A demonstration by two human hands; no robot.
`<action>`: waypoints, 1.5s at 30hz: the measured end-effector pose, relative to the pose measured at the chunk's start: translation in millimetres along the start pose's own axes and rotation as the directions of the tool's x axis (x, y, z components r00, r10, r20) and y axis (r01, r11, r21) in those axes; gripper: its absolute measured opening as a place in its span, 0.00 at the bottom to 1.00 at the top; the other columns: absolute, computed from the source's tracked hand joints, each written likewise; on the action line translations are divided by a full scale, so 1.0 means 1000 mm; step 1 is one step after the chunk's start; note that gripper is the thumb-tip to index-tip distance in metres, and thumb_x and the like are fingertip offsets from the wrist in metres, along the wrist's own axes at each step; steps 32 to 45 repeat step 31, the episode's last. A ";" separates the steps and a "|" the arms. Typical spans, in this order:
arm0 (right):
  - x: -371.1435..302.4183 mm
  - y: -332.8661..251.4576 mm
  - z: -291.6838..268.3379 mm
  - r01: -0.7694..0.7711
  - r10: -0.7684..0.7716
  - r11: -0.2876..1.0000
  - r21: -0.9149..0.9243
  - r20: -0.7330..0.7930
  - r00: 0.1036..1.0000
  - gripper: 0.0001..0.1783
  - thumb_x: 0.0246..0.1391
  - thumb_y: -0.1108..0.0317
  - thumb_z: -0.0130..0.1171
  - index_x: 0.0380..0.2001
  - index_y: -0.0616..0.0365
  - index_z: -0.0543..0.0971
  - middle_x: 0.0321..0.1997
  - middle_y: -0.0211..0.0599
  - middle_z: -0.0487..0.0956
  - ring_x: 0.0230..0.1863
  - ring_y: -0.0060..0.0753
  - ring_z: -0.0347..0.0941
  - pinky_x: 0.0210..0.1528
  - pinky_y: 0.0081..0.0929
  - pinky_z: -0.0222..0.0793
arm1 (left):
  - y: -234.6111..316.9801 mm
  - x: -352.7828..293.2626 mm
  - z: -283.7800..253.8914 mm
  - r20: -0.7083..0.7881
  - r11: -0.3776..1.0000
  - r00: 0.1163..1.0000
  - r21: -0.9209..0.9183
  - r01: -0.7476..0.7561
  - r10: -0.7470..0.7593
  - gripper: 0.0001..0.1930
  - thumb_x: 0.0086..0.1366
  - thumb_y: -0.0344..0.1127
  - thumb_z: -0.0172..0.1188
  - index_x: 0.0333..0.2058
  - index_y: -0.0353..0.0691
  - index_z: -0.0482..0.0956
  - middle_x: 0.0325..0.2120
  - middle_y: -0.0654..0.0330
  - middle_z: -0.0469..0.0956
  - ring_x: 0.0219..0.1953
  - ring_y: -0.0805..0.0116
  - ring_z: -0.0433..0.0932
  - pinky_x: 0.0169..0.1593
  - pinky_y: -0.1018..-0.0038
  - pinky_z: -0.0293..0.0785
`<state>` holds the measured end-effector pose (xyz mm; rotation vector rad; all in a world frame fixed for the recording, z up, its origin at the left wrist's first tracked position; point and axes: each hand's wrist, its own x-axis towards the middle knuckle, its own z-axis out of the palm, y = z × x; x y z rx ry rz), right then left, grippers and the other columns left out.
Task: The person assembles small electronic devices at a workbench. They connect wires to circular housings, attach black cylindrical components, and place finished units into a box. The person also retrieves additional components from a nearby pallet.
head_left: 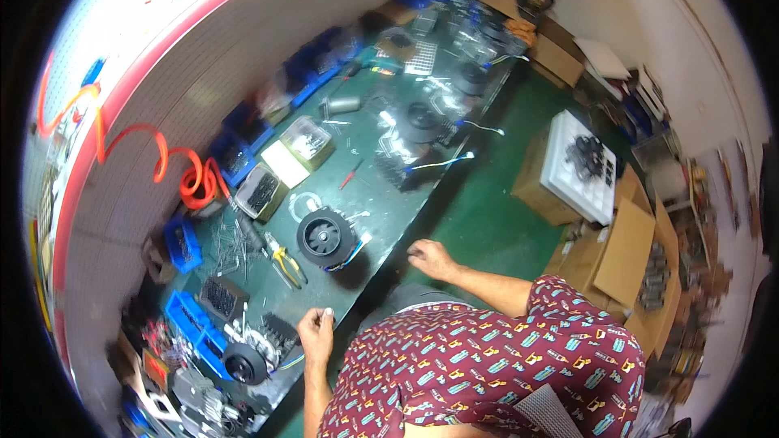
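My left hand (317, 332) is at the table's near edge, fingers curled with the thumb alongside. Whatever may lie inside it is hidden. Over the floor just off the same edge, my right hand (432, 259) is loosely closed, and nothing shows in it. Ahead of my hands, a round black fan unit (324, 238) with a finned centre and thin wires stands on the green tabletop (369, 223), touched by neither hand. Beside it lie yellow-handled pliers (283, 260). A metal assembly with a black round part (244, 363) sits left of my left hand.
Several more fan units (422, 122) line the table's far end, their wires overhanging the edge. Blue bins (235, 156), a tub of dark screws (261, 192) and a red screwdriver (351, 174) lie about. An orange coiled hose (195, 182) hangs at left; cartons (621, 264) stand right.
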<state>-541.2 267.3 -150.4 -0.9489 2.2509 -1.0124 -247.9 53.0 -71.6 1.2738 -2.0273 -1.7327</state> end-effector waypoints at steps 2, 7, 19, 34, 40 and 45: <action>-0.033 0.050 -0.020 -0.166 0.163 0.985 -0.040 -0.073 0.984 0.12 0.50 0.65 0.62 0.35 0.63 0.81 0.37 0.50 0.83 0.40 0.51 0.81 0.43 0.43 0.77 | 0.024 0.004 0.012 0.119 0.999 0.992 0.000 -0.047 0.047 0.16 0.69 0.36 0.60 0.23 0.34 0.75 0.18 0.69 0.71 0.24 0.81 0.66 0.29 0.77 0.64; -0.142 0.170 -0.055 -0.495 0.473 0.853 -0.165 -0.158 0.867 0.15 0.46 0.60 0.64 0.31 0.62 0.83 0.33 0.51 0.83 0.36 0.50 0.82 0.41 0.41 0.78 | 0.079 0.024 0.047 0.408 0.990 0.909 0.066 -0.125 0.087 0.16 0.69 0.39 0.60 0.25 0.33 0.78 0.18 0.67 0.73 0.24 0.80 0.68 0.29 0.75 0.68; -0.152 0.305 -0.190 -0.620 0.676 0.693 0.368 -0.032 0.736 0.11 0.55 0.67 0.63 0.37 0.63 0.83 0.30 0.36 0.82 0.29 0.27 0.77 0.26 0.26 0.75 | 0.348 0.094 0.257 0.490 0.894 0.750 -0.190 -0.406 0.445 0.17 0.70 0.42 0.59 0.25 0.36 0.76 0.19 0.64 0.74 0.22 0.78 0.71 0.27 0.78 0.68; -0.198 0.374 -0.286 -0.673 0.786 0.592 0.443 -0.132 0.604 0.07 0.50 0.71 0.60 0.31 0.63 0.84 0.22 0.36 0.79 0.21 0.33 0.76 0.25 0.34 0.72 | 0.353 0.574 0.359 -0.196 0.995 0.978 0.061 0.081 -0.067 0.11 0.63 0.37 0.65 0.32 0.35 0.76 0.28 0.57 0.76 0.27 0.64 0.77 0.33 0.61 0.84; -0.198 0.374 -0.286 -0.673 0.786 0.592 0.443 -0.132 0.604 0.07 0.50 0.71 0.60 0.31 0.63 0.84 0.22 0.36 0.79 0.21 0.33 0.76 0.25 0.34 0.72 | 0.353 0.574 0.359 -0.196 0.995 0.978 0.061 0.081 -0.067 0.11 0.63 0.37 0.65 0.32 0.35 0.76 0.28 0.57 0.76 0.27 0.64 0.77 0.33 0.61 0.84; -0.198 0.374 -0.286 -0.673 0.786 0.592 0.443 -0.132 0.604 0.07 0.50 0.71 0.60 0.31 0.63 0.84 0.22 0.36 0.79 0.21 0.33 0.76 0.25 0.34 0.72 | 0.353 0.574 0.359 -0.196 0.995 0.978 0.061 0.081 -0.067 0.11 0.63 0.37 0.65 0.32 0.35 0.76 0.28 0.57 0.76 0.27 0.64 0.77 0.33 0.61 0.84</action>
